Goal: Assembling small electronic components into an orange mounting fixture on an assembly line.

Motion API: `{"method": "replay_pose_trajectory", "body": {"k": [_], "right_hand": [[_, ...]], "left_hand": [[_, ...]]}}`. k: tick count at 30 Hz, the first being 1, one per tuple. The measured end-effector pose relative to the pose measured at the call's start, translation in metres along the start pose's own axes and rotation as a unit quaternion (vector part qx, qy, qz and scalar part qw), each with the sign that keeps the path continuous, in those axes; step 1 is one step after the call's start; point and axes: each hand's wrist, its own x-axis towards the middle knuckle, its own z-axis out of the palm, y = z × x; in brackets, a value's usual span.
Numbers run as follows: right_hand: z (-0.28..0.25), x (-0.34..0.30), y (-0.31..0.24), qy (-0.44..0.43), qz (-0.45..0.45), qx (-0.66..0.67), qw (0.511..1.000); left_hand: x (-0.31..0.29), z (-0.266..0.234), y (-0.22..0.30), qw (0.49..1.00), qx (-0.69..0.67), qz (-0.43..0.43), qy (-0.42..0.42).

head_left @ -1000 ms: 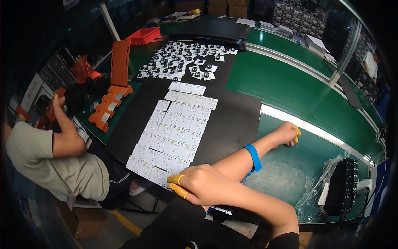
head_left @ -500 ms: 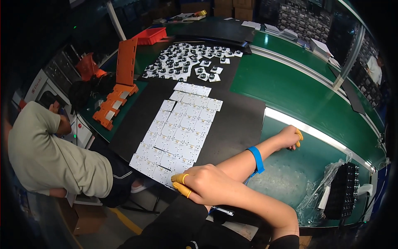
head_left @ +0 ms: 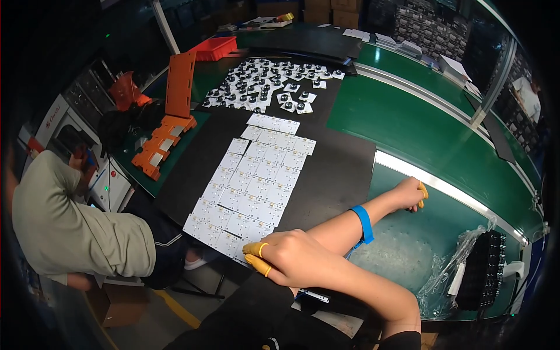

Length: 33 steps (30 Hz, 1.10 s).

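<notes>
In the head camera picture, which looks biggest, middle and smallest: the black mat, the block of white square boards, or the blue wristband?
1. Black mat, biggest.
2. Block of white square boards lying on it.
3. Blue wristband, smallest, though nearer the camera.

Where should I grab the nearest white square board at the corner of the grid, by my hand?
Take the corner board by its outer edge, coming from the near side where the left hand rests. It lies flat on the black mat, packed against its neighbours, so only the outer edges are free.
</notes>
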Motion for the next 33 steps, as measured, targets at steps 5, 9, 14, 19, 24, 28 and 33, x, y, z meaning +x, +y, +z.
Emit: {"method": "replay_pose_trajectory", "body": {"k": [5,9,14,19,24,28,33], "right_hand": [[0.0009,0.0011,0.0007,0.003,-0.003,0.0,1.0],[0.0021,-0.0007,0.0008,0.01,-0.002,0.004,1.0],[-0.0009,0.001,-0.0015,-0.005,0.004,-0.003,1.0],[0.0007,0.001,0.0007,0.002,-0.001,-0.002,1.0],[-0.0001,0.0007,-0.0011,-0.006,0.001,-0.002,1.0],[0.0015,-0.0013,-0.0014,-0.008,0.006,0.0,1.0],[0.0014,-0.0014,-0.0018,0.0,0.005,0.0,1.0]], "left_hand": [[0.0003,-0.0013,-0.0001,1.0,0.004,0.0,0.003],[-0.0006,0.0005,0.0009,1.0,0.005,0.001,0.001],[-0.0004,-0.0009,-0.0004,1.0,0.013,0.004,0.005],[0.0018,-0.0012,-0.0013,1.0,0.014,0.005,0.004],[0.003,0.0007,-0.0032,1.0,0.018,0.006,0.009],[0.0026,0.0014,-0.005,1.0,0.023,0.015,0.011],[0.0025,0.0027,-0.0031,1.0,0.02,0.013,0.013]]}}
